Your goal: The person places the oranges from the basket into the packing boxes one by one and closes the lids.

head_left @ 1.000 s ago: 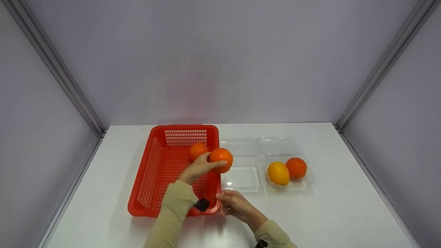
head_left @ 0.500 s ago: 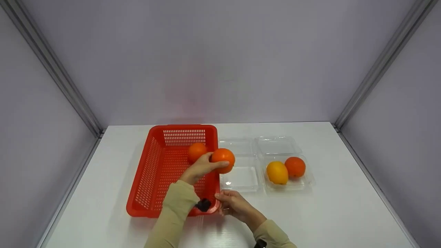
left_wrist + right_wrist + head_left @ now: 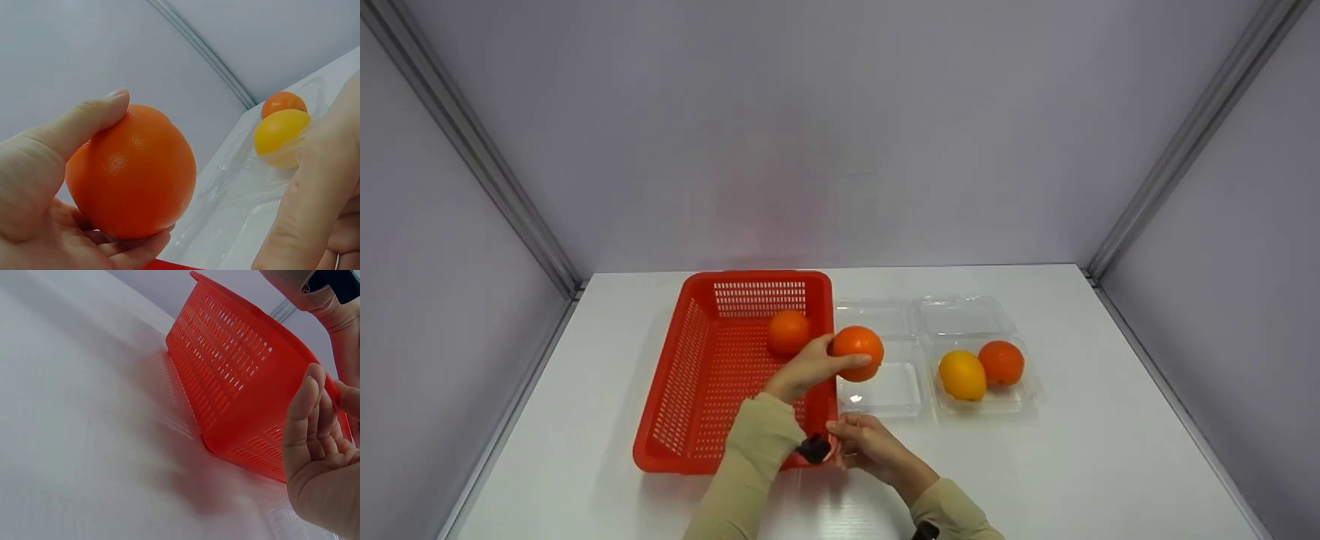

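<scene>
My left hand (image 3: 810, 369) grips an orange (image 3: 858, 352) above the right rim of the red basket (image 3: 660, 390). Seen from the left wrist, the thumb lies over the top of the orange (image 3: 135, 174) and fingers support it underneath. My right hand (image 3: 876, 448) pinches the basket's near right corner; in the right wrist view its fingers (image 3: 304, 416) hold the rim. Inside the basket rests a second orange (image 3: 789, 332). Just right of the basket lies an opened clear plastic clamshell box (image 3: 885, 390), partly below the held orange.
Farther right, another opened clamshell box (image 3: 966, 315) holds a yellow fruit (image 3: 962, 375) and an orange-red fruit (image 3: 1001, 363). Everything stands on a white table (image 3: 1110, 435) enclosed by grey panels. The basket's raised walls border the left arm.
My left hand has carried the orange a little to the right, past the basket's rim and over the clamshell box. The right hand keeps its place at the basket corner.
</scene>
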A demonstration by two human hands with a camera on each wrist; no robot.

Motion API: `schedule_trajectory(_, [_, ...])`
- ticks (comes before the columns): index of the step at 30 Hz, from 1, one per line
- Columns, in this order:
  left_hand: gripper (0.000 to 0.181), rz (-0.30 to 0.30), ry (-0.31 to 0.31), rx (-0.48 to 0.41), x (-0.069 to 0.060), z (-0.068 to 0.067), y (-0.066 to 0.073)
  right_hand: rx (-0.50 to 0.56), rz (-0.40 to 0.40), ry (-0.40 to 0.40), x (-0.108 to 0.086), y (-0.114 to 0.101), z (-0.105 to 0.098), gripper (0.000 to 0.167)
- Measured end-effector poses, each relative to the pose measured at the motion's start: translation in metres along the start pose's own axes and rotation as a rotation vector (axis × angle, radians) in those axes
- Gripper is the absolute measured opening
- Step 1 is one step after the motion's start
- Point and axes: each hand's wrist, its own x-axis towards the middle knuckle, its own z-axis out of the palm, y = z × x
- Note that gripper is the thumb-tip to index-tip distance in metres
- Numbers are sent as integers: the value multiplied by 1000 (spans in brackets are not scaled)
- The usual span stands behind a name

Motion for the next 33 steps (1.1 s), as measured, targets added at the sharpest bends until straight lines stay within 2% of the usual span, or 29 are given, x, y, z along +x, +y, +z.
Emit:
schedule_trajectory(10, [72,10,-30,-42,2,5,1,21,3,20,0,1,1,21])
schedule_trajectory(20, [67,30,-26,-62,3,7,-1,29,-13,-31,1,2,-4,20])
schedule_trajectory(26, [66,41,-30,-65,4,6,-2,25,-12,-12,-1,4,-7,17])
schedule_trajectory(33, [73,17,-21,-63,3,9,-3,16,-11,22,-6,6,-13,13])
